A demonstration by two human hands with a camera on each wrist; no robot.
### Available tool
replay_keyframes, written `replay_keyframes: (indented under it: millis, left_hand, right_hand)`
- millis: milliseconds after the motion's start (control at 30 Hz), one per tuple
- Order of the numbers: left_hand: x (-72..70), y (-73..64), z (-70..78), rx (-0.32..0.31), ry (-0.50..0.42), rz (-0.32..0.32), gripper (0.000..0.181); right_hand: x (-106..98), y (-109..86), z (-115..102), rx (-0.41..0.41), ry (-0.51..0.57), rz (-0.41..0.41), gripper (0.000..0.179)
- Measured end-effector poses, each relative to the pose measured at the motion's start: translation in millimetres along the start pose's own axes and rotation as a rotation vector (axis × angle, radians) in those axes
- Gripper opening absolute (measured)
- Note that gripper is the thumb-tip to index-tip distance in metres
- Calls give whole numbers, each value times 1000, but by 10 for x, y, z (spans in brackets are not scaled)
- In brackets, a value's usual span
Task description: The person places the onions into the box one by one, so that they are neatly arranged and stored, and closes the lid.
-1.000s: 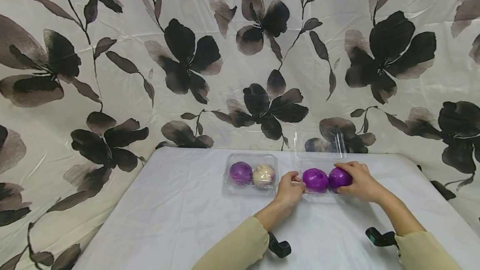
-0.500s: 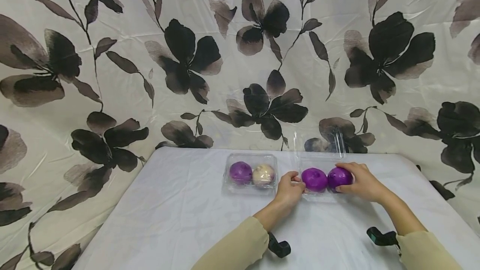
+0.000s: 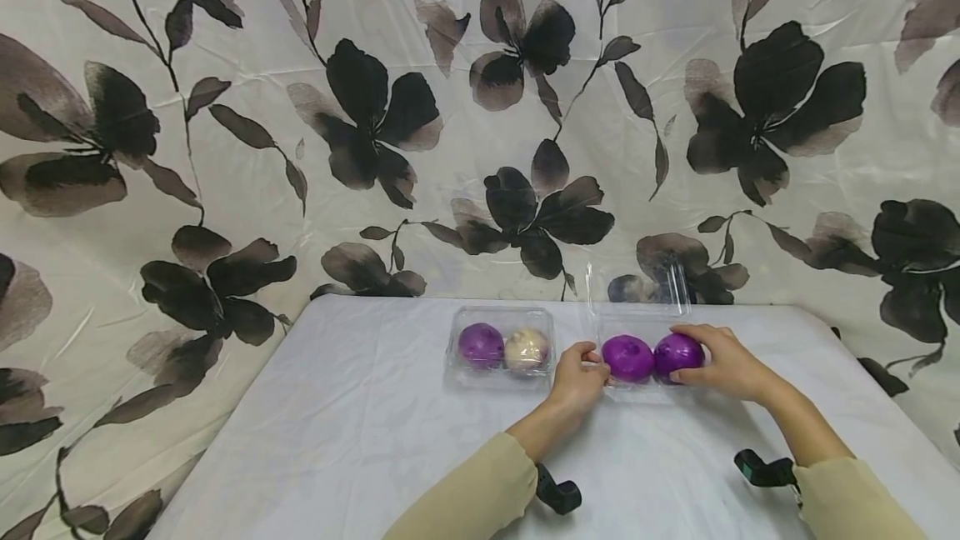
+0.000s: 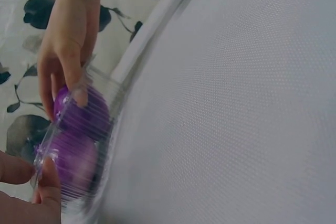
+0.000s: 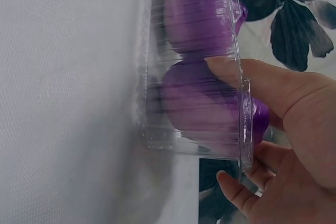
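A clear plastic clamshell box [image 3: 645, 394] stands with its lid raised behind it on the right side of the table. Inside, two shiny purple balls lie side by side, a left ball [image 3: 627, 358] and a right ball [image 3: 677, 354]. My left hand [image 3: 580, 382] pinches the box's left rim between thumb and fingers, as the left wrist view shows. Around the right ball curl the fingers and thumb of my right hand [image 3: 726, 363]; the thumb reaches inside the box wall [image 5: 244, 129] in the right wrist view. The right hand covers that ball's right side.
A second clear box [image 3: 501, 315], lid down, sits to the left with a purple ball [image 3: 481, 346] and a cream ball [image 3: 527, 350] inside. White cloth covers the table [image 3: 360, 440]. A floral curtain [image 3: 420, 148] hangs behind the table's far edge.
The right ball has turned slightly in my right hand, and more of it shows. My left hand keeps its place at the box rim.
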State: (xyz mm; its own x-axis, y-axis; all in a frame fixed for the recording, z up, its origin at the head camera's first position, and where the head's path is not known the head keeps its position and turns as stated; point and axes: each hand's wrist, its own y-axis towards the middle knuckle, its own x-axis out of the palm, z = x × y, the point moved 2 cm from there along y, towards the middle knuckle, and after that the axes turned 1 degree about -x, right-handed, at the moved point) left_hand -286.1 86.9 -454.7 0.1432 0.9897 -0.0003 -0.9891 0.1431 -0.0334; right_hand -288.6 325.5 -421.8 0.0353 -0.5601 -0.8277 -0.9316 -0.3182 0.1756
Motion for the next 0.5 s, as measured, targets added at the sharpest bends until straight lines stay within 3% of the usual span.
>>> replay_keyframes:
  millis: [333, 500]
  left_hand:
    - [-2, 16, 3, -4, 12, 6, 45]
    - [-5, 18, -4, -1, 17, 8, 45]
  right_hand:
    - [-145, -48, 18, 9, 24, -9, 77]
    - [-255, -44, 84, 56, 51, 5, 69]
